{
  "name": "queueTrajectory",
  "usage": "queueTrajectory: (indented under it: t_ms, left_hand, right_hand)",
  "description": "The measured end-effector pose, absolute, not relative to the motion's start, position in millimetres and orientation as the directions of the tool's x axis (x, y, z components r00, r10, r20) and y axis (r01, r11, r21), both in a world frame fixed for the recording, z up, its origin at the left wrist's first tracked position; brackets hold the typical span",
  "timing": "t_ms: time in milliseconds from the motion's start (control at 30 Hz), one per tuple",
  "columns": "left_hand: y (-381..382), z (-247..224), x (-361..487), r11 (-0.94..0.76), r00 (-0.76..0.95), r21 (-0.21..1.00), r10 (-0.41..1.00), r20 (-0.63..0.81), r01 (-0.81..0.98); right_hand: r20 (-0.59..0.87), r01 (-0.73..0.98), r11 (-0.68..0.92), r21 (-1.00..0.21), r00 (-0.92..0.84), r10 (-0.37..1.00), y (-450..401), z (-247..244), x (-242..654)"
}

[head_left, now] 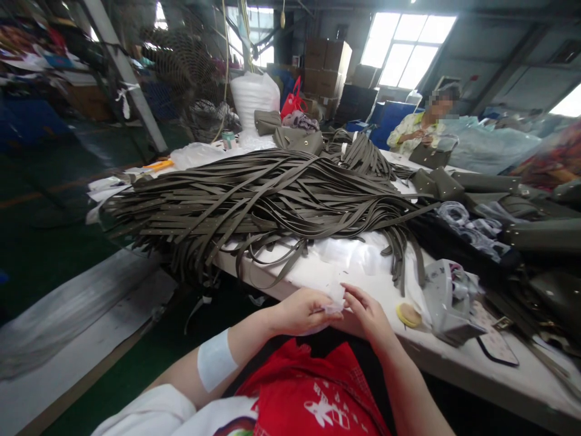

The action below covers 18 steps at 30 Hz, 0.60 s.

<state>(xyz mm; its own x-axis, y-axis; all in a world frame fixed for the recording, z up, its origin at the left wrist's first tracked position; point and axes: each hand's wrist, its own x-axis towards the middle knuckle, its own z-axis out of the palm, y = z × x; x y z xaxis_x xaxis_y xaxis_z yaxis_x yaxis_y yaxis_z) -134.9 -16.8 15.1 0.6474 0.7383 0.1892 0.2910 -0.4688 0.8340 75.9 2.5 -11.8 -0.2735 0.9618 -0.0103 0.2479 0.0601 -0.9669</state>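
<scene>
My left hand (305, 312) is closed around a small, thin, whitish see-through piece (334, 300), perhaps plastic or soft paper. Stretched fingers of my right hand (370, 313) reach to its right edge; whether they pinch it is hard to see. Both hands are at the near edge of the white table (290, 266), above my red apron (318, 387). Just beyond them lies a big heap of dark olive straps (272, 194), some ends hanging over the edge.
To the right are a yellow-rimmed round roll (408, 315), a grey-white tape dispenser (454, 297), a phone-like flat thing (497, 339), clear coiled rings (472, 227) and olive bags (540, 239). Across the table a person (422, 130) handles a bag. A large fan (186, 79) stands back left.
</scene>
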Motion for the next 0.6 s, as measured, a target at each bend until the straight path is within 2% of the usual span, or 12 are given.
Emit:
queueTrajectory:
  t_ms: [67,167,433,600]
  left_hand:
    - [-16.2,12.0,-136.0,-0.509,0.663,0.809,0.718,0.213,0.292]
    - [-16.4,7.5,-138.6,-0.549,0.663,0.774,0.711,0.234,0.316]
    - [-25.3,11.5,-155.8,-0.517,0.64,0.805,0.731,0.237,0.292]
    - [-31.7,3.1,-166.1,-0.428,0.607,0.858,0.773,0.185,0.284]
  right_hand:
    - [-0.053,0.187,0.01,-0.982,-0.332,0.942,4.9,-17.6,70.5]
    - [-0.028,0.155,0.023,-0.988,-0.316,0.948,3.7,-17.8,62.7]
    - [0.111,0.352,0.256,-0.9,-0.383,0.917,4.2,-1.4,39.8]
    - [0.182,0.351,0.334,-0.875,-0.401,0.898,16.0,-2.4,9.7]
